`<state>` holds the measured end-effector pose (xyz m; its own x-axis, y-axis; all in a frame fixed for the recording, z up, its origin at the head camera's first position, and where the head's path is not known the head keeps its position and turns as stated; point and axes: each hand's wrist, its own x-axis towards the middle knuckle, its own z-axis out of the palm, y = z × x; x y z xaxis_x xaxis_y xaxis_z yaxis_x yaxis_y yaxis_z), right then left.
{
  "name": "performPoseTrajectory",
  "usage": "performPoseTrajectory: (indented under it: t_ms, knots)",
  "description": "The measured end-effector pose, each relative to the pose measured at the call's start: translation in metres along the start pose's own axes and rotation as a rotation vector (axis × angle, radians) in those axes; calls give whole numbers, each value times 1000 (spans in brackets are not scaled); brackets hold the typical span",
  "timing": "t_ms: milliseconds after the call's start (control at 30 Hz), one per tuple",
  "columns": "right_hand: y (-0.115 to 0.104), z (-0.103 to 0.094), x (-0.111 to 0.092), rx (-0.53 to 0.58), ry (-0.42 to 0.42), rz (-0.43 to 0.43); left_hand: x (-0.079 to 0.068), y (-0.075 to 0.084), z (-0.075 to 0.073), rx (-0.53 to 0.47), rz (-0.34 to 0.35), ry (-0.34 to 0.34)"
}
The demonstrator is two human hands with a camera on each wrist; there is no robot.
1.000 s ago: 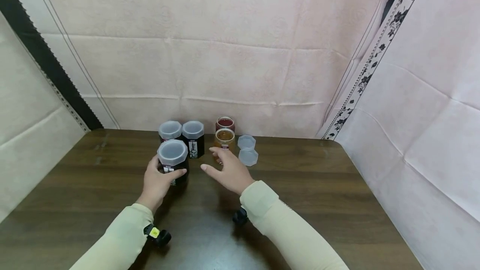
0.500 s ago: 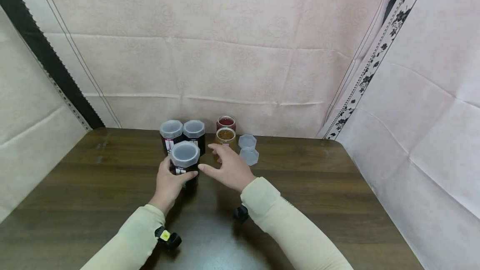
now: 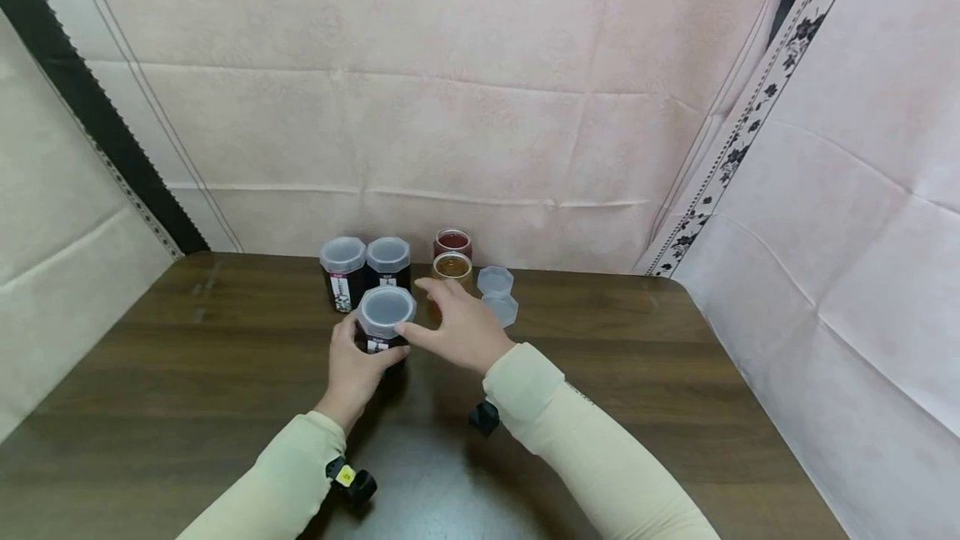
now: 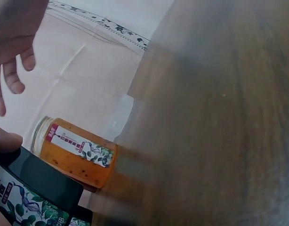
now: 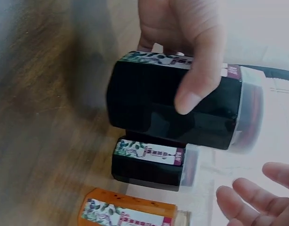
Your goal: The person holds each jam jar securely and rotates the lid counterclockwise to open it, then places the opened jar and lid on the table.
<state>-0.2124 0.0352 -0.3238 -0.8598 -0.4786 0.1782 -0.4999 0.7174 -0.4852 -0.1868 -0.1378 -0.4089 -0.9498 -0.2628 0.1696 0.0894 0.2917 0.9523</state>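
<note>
Black jar [image 5: 158, 104] is gripped by left fingers [image 3: 344, 337].

Wood grain runs smooth across the tabletop [image 3: 637, 373], shining glossy toward its near edge! Nearest that edge, a black jar [image 5: 149, 92] gleams softly, smooth-sided under its cloudy, translucent plastic lid [image 3: 386, 307]. By the far edge, the amber jar [image 4: 71, 162] looks see-through and smooth, glass or plastic too close to call; behind, matt, creased cloth [image 3: 480, 148]!
</note>
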Motion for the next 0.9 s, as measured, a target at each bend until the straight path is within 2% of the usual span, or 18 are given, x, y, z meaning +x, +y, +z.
performPoseTrajectory:
  t_ms: [233, 667, 900]
  knots:
    - [-8, -8, 3, -41, -15, 23, -2, 0, 6, 60, 36, -19]
    - [-15, -13, 6, -119, -40, 42, -5, 0, 17, 78, 31, -63]
    - [-15, -11, 9, -172, -76, 80, -9, 1, 22, 72, 50, -51]
